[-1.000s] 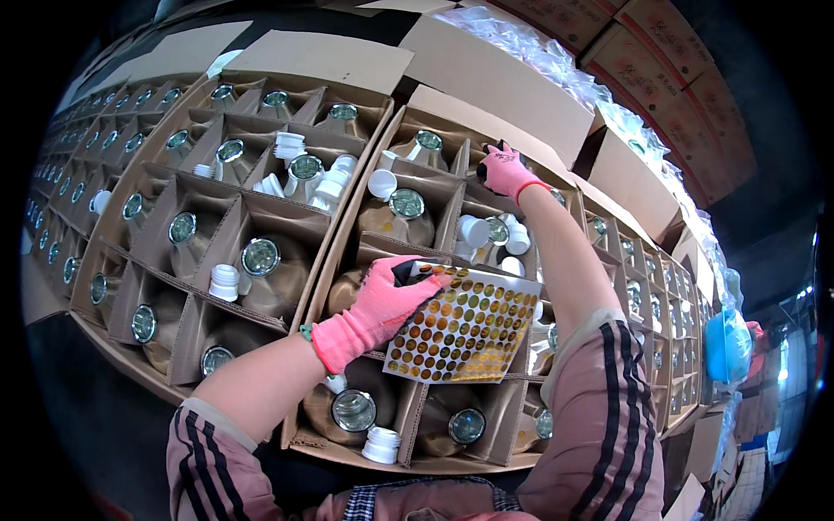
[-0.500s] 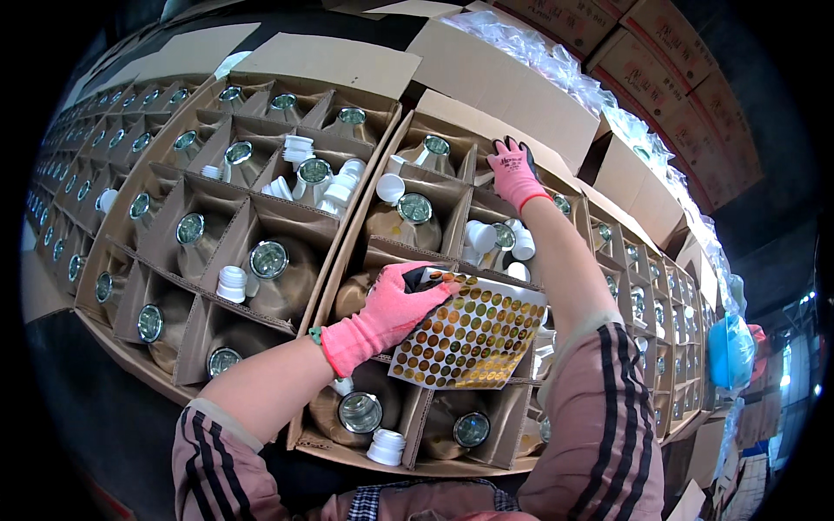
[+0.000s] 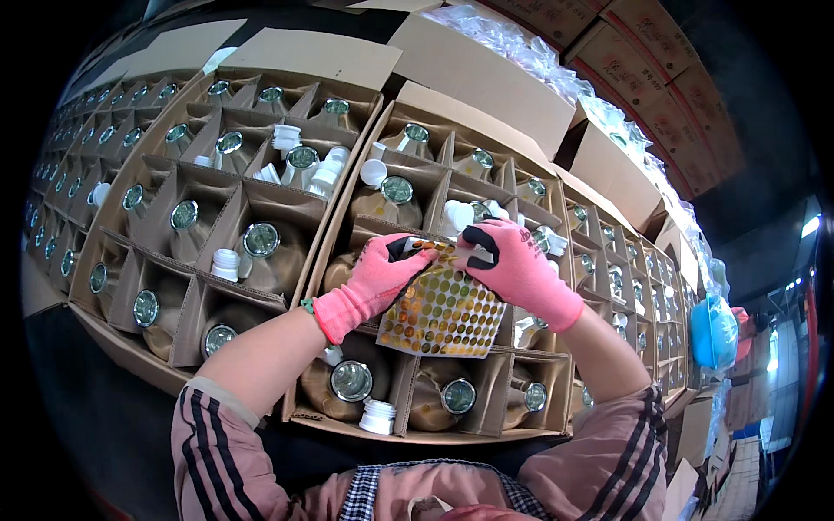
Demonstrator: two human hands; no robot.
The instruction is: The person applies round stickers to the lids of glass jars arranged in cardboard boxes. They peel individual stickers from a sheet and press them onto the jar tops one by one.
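Note:
My left hand, in a pink glove with a dark palm, is closed on the upper left of a sheet of round gold stickers. My right hand, gloved alike, pinches at the sheet's upper right edge; whether a single sticker is between its fingertips is too small to tell. The sheet bends a little between both hands. Beneath it is a divided cardboard carton holding brownish glass flasks with silvery mouths, such as a flask at the front. A white threaded plastic piece stands beside that flask.
Another divided carton of flasks adjoins on the left, with white plastic pieces in some cells. More cartons run off to both sides. Raised flaps and clear plastic bags line the far side. A blue bag-covered thing is at the right.
My right hand has come back from a far cell of the carton to the sticker sheet and now pinches its upper edge. My left hand has kept its hold. The view has shifted slightly.

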